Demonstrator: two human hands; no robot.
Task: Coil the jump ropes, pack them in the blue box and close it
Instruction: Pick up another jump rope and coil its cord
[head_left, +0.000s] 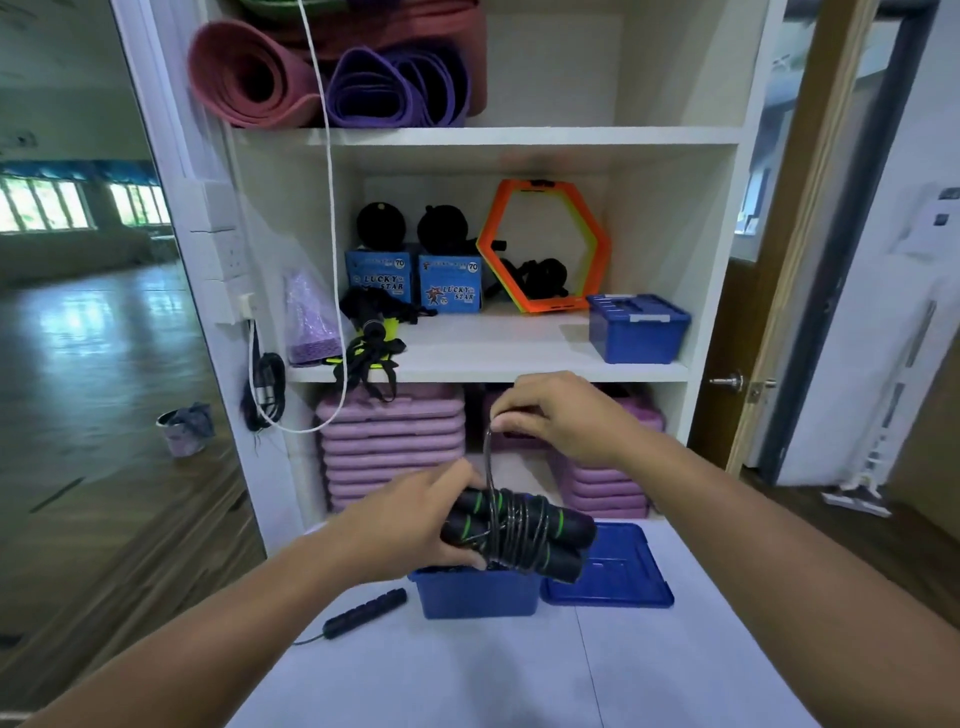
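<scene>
left hand (415, 525) clamps jump rope (519, 530) handles; raised right hand (550, 415) pinches its cord

I see a shiny black rope (511, 525) that looks like plastic, with soft matt handles (563, 545). The blue box (478, 597) and its lid (608, 577) are smooth plastic. The bench (519, 675) is smooth and matt white. The floor (93, 332) is glossy wood.

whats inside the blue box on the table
Something dark shows just above the rim of the open blue box, probably coiled rope. The rest is hidden by the box wall, the left hand and the jump rope held over it.
</scene>
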